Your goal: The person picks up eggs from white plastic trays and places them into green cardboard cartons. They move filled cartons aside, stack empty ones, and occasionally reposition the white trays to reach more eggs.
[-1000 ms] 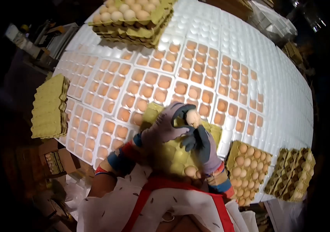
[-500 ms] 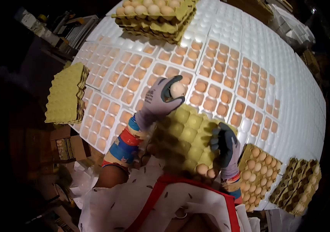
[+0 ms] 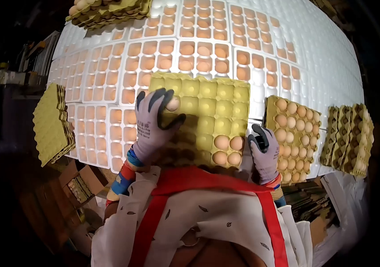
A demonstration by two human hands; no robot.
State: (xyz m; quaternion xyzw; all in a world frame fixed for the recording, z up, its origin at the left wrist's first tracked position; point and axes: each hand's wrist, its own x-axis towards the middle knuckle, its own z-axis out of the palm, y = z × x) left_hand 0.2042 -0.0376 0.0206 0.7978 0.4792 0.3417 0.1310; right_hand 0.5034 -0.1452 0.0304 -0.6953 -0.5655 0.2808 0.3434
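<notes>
My left hand (image 3: 156,120), in a grey glove with dark fingertips, grips a pale egg (image 3: 172,103) over the left side of a yellow-green egg tray (image 3: 214,107). Most of that tray's cups in sight are bare. Several brown eggs (image 3: 228,150) sit together in its lower right corner. Its lower left part lies in the shadow of my left hand. Beside the tray's right edge is my right hand (image 3: 264,153), gloved too. Its fingers are loosely curled and apart from the thumb, with no egg visible between them.
White foam trays (image 3: 125,80) cover the table, many holding brown eggs. At the right stand a filled egg tray (image 3: 294,138) and stacked trays (image 3: 348,140). More stacked trays (image 3: 54,124) lie at the left, and a tray stack (image 3: 114,13) with eggs is at the back.
My left hand has brought the egg from above the white foam trays to the yellow-green tray. My right hand has moved to the tray's right side. The camera view has turned.
</notes>
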